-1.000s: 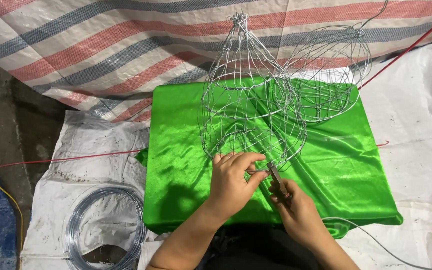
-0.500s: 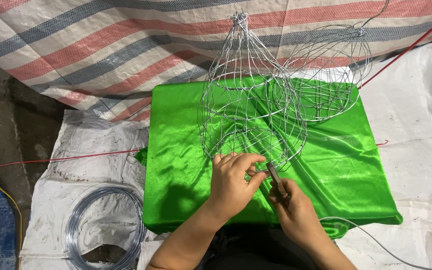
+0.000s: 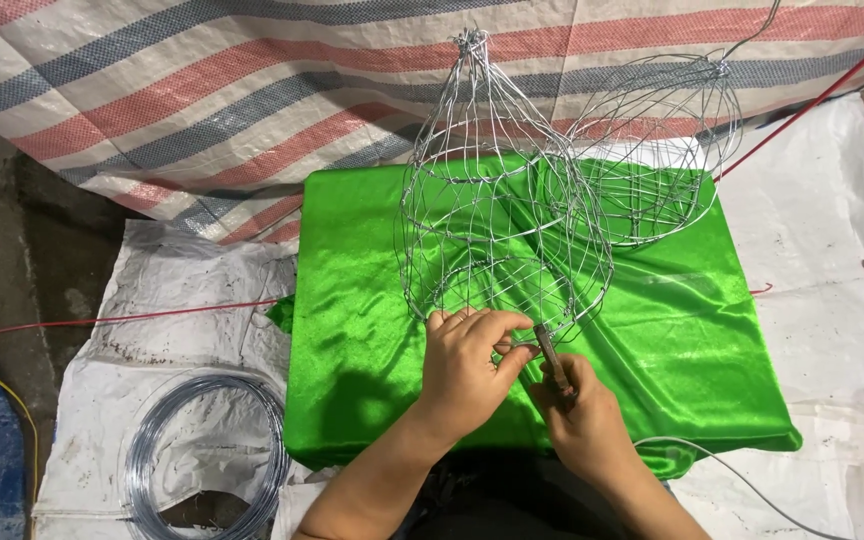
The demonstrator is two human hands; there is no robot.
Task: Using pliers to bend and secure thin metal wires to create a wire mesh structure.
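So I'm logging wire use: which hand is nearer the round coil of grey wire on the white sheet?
Left. The left hand is right of the coil; the right hand lies farther right.

Lay at seven o'clock: coil of grey wire (image 3: pixel 204 452) on white sheeting (image 3: pixel 182 290); stretched across twelve o'clock: striped tarpaulin (image 3: pixel 202 90); ran at nine o'clock: thin red cord (image 3: pixel 102 320).

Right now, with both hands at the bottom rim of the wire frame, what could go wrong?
1. The left hand pinches the wire frame right where the pliers in the right hand bite; a slip could nip a finger.
2. The frame is tall and leans against a second frame; a hard twist might tip or snag both.
3. Cut wire ends could catch the green cloth.
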